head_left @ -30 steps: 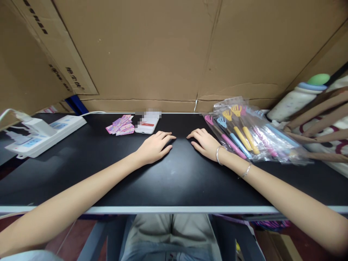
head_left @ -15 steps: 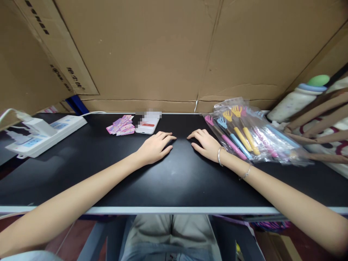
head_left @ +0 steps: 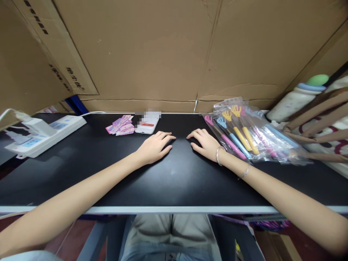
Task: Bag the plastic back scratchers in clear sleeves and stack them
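Note:
My left hand (head_left: 156, 147) rests on the black desk (head_left: 174, 181), fingers stretched out and slightly apart, holding nothing. Just beyond it lies a white phone (head_left: 148, 127), partly blurred out, with a pile of pink and purple printed cards (head_left: 121, 125) to its left. Across a gap, my right hand (head_left: 204, 144) also lies on the desk with its fingers extended and nothing in them; two bracelets circle that wrist and forearm. To the right of it are several back scratchers (head_left: 239, 132) with pink, blue and yellow handles in clear plastic sleeves.
A white power strip (head_left: 46, 136) with plugs and cables sits on the left. At the right stand a pale bottle (head_left: 296, 99) with a green-topped lid and a bag with brown straps (head_left: 320, 116). A cardboard wall (head_left: 152, 54) closes off the back.

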The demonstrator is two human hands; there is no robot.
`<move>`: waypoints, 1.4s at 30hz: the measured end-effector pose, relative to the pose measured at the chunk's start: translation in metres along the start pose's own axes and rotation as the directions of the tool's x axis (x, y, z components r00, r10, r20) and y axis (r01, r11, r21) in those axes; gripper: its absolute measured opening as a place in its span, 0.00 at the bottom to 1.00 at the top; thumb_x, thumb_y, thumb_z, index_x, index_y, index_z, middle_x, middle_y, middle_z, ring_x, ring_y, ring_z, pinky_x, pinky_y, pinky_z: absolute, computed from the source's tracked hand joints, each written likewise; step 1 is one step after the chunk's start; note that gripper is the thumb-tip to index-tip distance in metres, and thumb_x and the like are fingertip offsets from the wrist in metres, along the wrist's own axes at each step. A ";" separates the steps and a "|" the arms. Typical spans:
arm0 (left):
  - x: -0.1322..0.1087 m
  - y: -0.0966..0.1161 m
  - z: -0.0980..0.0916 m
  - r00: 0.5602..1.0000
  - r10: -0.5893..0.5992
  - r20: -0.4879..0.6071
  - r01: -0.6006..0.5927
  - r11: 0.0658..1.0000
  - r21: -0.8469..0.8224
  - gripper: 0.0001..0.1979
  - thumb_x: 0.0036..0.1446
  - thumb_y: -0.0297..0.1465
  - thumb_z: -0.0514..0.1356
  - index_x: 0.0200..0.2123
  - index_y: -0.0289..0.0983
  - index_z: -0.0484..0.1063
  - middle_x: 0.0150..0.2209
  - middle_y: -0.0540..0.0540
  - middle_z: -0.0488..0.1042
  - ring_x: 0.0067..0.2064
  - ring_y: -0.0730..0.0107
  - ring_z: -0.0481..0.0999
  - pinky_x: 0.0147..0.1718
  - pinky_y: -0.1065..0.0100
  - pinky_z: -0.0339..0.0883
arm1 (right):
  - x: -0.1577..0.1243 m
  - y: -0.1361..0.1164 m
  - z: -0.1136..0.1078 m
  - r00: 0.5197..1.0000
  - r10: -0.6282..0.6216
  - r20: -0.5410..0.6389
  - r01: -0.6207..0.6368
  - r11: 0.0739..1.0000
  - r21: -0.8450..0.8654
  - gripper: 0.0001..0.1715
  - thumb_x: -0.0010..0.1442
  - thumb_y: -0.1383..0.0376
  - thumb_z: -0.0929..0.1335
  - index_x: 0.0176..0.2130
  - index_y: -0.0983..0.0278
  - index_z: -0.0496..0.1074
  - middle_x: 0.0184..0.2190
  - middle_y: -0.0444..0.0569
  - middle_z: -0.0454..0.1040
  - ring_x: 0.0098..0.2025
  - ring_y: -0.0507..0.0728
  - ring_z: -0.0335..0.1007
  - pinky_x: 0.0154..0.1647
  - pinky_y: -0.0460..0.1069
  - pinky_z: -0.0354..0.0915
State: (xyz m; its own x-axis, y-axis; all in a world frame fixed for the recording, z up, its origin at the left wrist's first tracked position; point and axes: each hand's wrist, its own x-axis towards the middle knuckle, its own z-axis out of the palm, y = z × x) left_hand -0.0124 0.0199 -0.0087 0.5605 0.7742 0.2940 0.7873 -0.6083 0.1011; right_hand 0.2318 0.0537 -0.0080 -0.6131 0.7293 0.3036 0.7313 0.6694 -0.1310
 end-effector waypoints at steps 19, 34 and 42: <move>0.000 0.000 0.000 1.000 -0.001 0.005 0.001 1.000 0.006 0.19 0.65 0.36 0.48 0.56 0.37 0.64 0.58 0.42 0.66 0.59 0.61 0.63 0.58 0.59 0.60 | 0.000 -0.002 0.000 1.000 0.006 -0.001 -0.006 1.000 -0.010 0.14 0.60 0.65 0.61 0.45 0.62 0.69 0.46 0.54 0.70 0.47 0.63 0.62 0.51 0.60 0.64; 0.000 0.000 0.000 1.000 -0.005 0.014 0.005 1.000 0.002 0.19 0.65 0.35 0.48 0.56 0.36 0.64 0.58 0.41 0.65 0.59 0.61 0.63 0.58 0.59 0.60 | 0.000 -0.005 -0.003 1.000 0.016 0.024 -0.016 1.000 -0.021 0.14 0.61 0.66 0.61 0.46 0.64 0.69 0.47 0.54 0.70 0.48 0.63 0.62 0.51 0.60 0.63; 0.000 -0.001 0.001 1.000 0.002 0.000 -0.002 1.000 -0.001 0.19 0.65 0.35 0.48 0.56 0.37 0.64 0.58 0.41 0.66 0.59 0.61 0.64 0.58 0.58 0.60 | 0.000 -0.005 -0.002 1.000 0.003 0.029 -0.002 0.999 -0.034 0.15 0.61 0.67 0.60 0.47 0.65 0.69 0.47 0.54 0.70 0.47 0.63 0.61 0.52 0.59 0.62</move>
State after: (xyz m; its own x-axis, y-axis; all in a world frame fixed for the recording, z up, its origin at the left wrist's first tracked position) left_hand -0.0129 0.0211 -0.0098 0.5617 0.7732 0.2944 0.7862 -0.6096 0.1011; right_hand 0.2291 0.0500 -0.0053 -0.6190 0.7353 0.2759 0.7426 0.6624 -0.0994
